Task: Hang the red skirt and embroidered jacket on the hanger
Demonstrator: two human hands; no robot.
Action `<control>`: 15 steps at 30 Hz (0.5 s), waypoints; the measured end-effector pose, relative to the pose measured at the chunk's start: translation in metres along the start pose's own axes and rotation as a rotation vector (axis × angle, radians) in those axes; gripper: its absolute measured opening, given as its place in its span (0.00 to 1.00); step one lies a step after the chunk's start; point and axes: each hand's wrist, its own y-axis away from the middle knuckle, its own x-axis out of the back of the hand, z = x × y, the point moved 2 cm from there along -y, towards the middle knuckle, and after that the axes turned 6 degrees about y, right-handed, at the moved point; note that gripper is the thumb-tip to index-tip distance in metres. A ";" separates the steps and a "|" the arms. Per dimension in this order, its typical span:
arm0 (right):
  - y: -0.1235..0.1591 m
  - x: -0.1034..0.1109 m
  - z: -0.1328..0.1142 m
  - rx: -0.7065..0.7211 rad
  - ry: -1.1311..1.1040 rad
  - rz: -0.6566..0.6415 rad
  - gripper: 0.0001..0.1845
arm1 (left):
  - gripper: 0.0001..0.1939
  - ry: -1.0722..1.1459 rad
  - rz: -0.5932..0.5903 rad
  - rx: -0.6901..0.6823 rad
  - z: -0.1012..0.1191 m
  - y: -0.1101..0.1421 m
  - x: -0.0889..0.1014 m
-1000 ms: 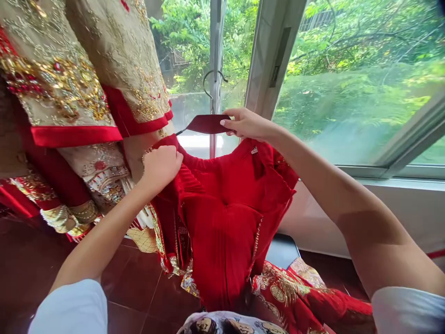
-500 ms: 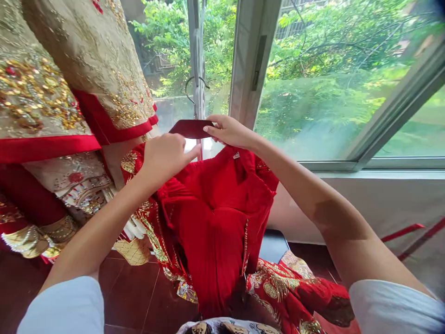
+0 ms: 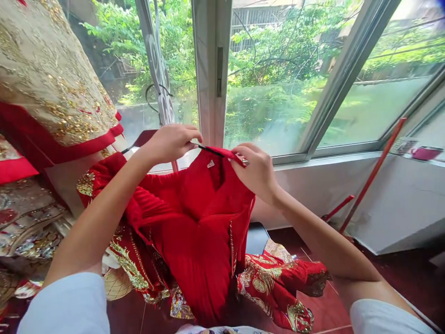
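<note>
A red dress [image 3: 194, 222] with gold embroidery and a pleated red lining hangs spread open in front of me. A dark red clothes hanger [image 3: 144, 138] with a metal hook [image 3: 153, 99] shows at its top left. My left hand [image 3: 174, 143] is closed around the hanger, its fingertips at a thin black strip [image 3: 212, 150], apparently the hanger's arm. My right hand [image 3: 255, 169] pinches the dress's shoulder edge at the strip's other end. A small white label [image 3: 211, 163] shows inside the neckline.
Cream and gold sequinned garments with red hems [image 3: 69, 111] hang at left. Behind are sliding windows [image 3: 212, 83] with a sill. A red and gold garment [image 3: 274, 283] lies over a dark seat [image 3: 257, 236]. Red poles [image 3: 373, 174] and a pink cup [image 3: 427, 153] are at right.
My view has turned right. My right hand has left the hanger and now pinches the dress's shoulder edge. My left hand has closed on the hanger.
</note>
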 end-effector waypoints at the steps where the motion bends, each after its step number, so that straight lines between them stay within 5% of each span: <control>1: -0.004 0.002 0.005 -0.032 0.018 0.028 0.12 | 0.17 0.011 0.003 -0.001 -0.002 0.001 0.001; 6: -0.024 0.002 0.031 -0.140 -0.063 -0.026 0.09 | 0.18 -0.037 0.030 0.125 -0.003 0.000 -0.001; 11: -0.072 0.009 0.047 -0.485 -0.311 -0.121 0.03 | 0.16 -0.018 0.007 0.253 0.003 -0.009 0.000; 13: -0.095 0.020 0.053 -0.453 -0.196 -0.096 0.04 | 0.16 -0.011 0.020 0.289 0.002 -0.012 -0.002; 15: -0.113 0.027 0.061 -0.245 -0.008 -0.141 0.02 | 0.16 -0.010 0.036 0.315 0.001 -0.014 -0.004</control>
